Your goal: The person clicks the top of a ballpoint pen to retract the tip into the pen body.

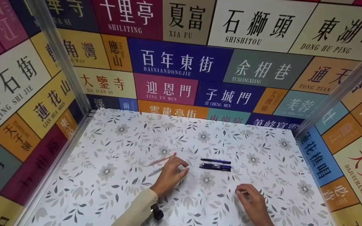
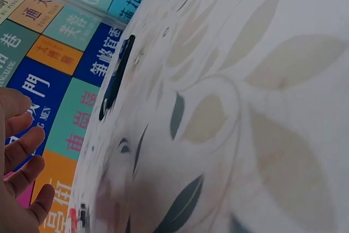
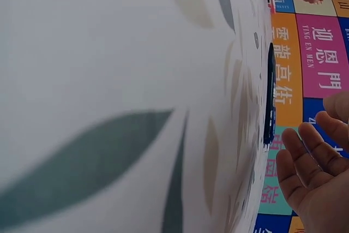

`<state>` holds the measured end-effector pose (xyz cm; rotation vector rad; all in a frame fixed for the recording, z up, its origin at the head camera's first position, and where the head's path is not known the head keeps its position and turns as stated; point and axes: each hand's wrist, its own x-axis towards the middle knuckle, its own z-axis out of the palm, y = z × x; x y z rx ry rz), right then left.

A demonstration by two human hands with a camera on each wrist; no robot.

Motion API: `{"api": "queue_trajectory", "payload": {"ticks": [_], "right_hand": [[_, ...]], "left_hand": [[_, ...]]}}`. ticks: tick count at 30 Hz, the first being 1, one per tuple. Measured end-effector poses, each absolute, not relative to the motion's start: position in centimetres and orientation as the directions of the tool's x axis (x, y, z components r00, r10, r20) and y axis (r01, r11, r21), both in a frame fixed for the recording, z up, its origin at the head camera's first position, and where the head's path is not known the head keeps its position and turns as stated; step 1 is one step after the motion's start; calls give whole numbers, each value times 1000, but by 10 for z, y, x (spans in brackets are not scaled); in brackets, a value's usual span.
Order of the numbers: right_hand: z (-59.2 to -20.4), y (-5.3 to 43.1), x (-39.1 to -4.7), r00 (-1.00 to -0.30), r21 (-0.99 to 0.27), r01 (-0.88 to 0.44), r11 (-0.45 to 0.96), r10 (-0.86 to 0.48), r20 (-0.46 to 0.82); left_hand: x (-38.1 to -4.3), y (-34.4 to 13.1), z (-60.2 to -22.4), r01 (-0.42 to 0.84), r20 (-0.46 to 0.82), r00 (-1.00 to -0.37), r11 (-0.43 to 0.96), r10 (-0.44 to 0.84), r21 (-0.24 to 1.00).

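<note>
My left hand [image 1: 170, 175] hovers over the middle of the table with fingers loosely bent, and nothing shows in its grasp. Beside its fingers lies a slim pen with a pinkish-red tip [image 1: 162, 159]. A grey pen [image 1: 156, 171] is partly hidden behind that hand. Dark blue pens [image 1: 215, 167] lie side by side, right of the left hand; the left wrist view also catches a dark pen [image 2: 117, 77]. Nearer the front right is my right hand [image 1: 252, 201], its fingers loosely curved around nothing. The right wrist view shows these relaxed fingers [image 3: 311, 151] clearly.
A white table cover [image 1: 105, 194] printed with grey flowers and leaves lies under everything. Panels with colourful place-name signs [image 1: 178, 59] stand at the back and both sides. Clear edge strips [image 1: 55, 160] run along the corners. A black band [image 1: 157, 212] circles the left wrist.
</note>
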<state>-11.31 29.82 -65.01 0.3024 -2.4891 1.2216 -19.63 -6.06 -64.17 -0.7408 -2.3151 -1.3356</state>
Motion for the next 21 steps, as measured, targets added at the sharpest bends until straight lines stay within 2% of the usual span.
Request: {"api": "queue_trajectory", "payload": {"ticks": [4,13,21], "right_hand": [[-652,296,-112,-918,-739,-344,579,-41,395],[-653,294,-110,-923,-742,-331,583,-38,382],[-650,293,-110,-947,-760,-261,595,-5,321]], "left_hand": [[-193,-51,-643,577,500,-817,429,288,695],[-191,-30,-644,577,477,-816,418,327,702],[-193,-16,-650,584,472,-810,397,349,709]]}}
